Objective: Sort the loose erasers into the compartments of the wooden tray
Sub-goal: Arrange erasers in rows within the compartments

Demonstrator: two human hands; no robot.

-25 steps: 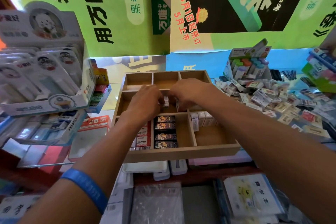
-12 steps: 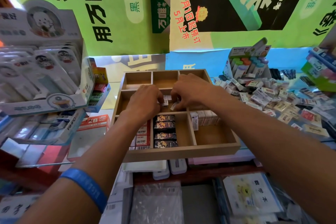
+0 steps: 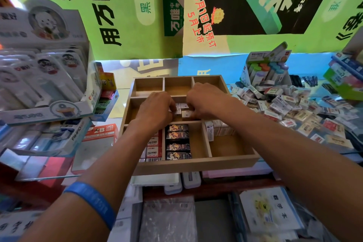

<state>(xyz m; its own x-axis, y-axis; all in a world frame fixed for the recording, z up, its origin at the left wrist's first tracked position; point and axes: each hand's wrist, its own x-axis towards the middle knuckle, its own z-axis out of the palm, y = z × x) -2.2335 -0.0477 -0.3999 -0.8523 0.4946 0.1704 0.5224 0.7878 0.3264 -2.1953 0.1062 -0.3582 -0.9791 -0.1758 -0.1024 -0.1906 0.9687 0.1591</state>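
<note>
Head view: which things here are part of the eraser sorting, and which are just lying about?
Job: wooden tray; white erasers under both hands; black-wrapped erasers; 2B erasers; loose eraser pile; left hand; right hand.

Lying about: correction-tape display; posters; booklet.

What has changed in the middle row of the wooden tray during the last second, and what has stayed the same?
Little moved. Both hands stayed in the middle compartment; the left hand and right hand now arrange several white erasers lying flat between them, where one eraser stood a second ago. The dark erasers, the 2B erasers, the loose pile and the wooden tray stayed as they were.
</note>
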